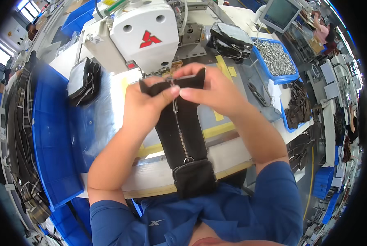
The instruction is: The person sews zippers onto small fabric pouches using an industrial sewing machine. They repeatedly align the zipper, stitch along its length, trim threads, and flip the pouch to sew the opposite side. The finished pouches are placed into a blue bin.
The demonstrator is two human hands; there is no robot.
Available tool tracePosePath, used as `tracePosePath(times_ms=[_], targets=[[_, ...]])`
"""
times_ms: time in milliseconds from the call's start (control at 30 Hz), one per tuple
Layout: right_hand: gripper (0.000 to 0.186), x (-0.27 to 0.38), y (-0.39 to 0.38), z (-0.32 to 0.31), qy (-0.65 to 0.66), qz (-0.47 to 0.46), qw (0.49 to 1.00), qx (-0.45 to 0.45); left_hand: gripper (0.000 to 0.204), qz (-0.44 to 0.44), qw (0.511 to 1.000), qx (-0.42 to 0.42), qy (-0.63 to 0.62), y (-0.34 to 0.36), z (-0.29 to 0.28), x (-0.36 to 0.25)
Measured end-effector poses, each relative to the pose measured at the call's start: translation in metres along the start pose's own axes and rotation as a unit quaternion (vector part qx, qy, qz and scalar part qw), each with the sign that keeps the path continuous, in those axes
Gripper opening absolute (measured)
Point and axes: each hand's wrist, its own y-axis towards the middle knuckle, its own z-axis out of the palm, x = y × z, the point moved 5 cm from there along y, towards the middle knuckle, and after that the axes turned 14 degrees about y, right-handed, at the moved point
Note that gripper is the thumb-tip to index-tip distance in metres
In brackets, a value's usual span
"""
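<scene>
Head view | left hand (144, 102) | right hand (219, 91) | both pinching black zippered fabric (191, 134)

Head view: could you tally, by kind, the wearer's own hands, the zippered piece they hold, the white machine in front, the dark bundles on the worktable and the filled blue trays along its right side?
Left hand and right hand: 2
Dark zippered piece: 1
White machine: 1
Dark bundles: 2
Filled blue trays: 2
Total: 8

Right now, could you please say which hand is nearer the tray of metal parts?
Right: the right hand is left of the tray of metal parts; the left hand is farther left.
</scene>
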Motion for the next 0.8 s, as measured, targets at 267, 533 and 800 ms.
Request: tracePosePath(times_ms=[267, 533, 800], targets=[[0.027, -0.057, 0.005, -0.022, -0.137, 0.098, 0.977, -0.13, 0.032, -0.19, 0.961, 0.057, -0.194, 0.024, 0.025, 0.046], [0.034, -0.056, 0.015, -0.031, -0.431, 0.157, 0.885, -0.086, 0.086, -0.014, 0.927, 0.033, 0.373, -0.005, 0.022, 0.048], [0.038, -0.066, 0.028, -0.039, -0.462, 0.112, 0.877, -0.071, 0.093, 0.308, 0.807, 0.064, 0.499, -0.004, 0.03, 0.038]])
